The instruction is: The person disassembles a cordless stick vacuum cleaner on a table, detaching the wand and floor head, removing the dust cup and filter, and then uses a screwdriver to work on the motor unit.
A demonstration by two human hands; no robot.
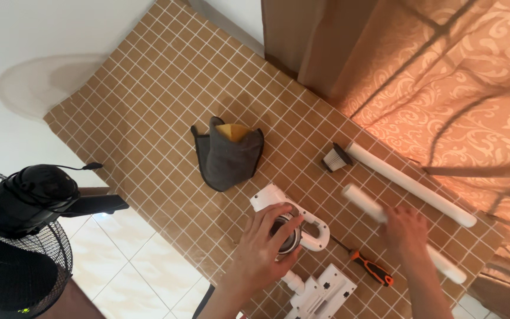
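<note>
Closest to us, right at the bottom edge, there's the white floor head (324, 293) of a stick vacuum lying on the worktop (149, 106), which is covered in a tan sheet with a white grid pattern. Just above that, our left hand (262, 251) is spread over the white vacuum body (287, 221), fingers splayed apart and resting on the round dark-and-metal part in the middle of it, more of a flat press than a closed grip. The body's loop handle sticks out to the right of the fingers. Over on the other side our right hand (407, 231) has its grip wrapped around a white tube (385, 215), which runs diagonally under the palm and pokes out on both ends. Between the two hands, a screwdriver (366, 264) with an orange and black handle lies flat on the worktop, not touched by either hand. A bit further out there's a second, longer white tube (411, 184) lying roughly parallel to the one we're holding, and just beside its upper end sits a small dark pleated filter (337, 158). Further toward the middle of the worktop is a dark grey cloth (227, 156) in a crumpled heap with something yellow (234, 130) peeking out of the top. Past the far right edge hangs an orange patterned curtain (444, 77), and off to the left, below the worktop, we can see a black standing fan (22, 236) over a white tiled floor (128, 272).
</note>
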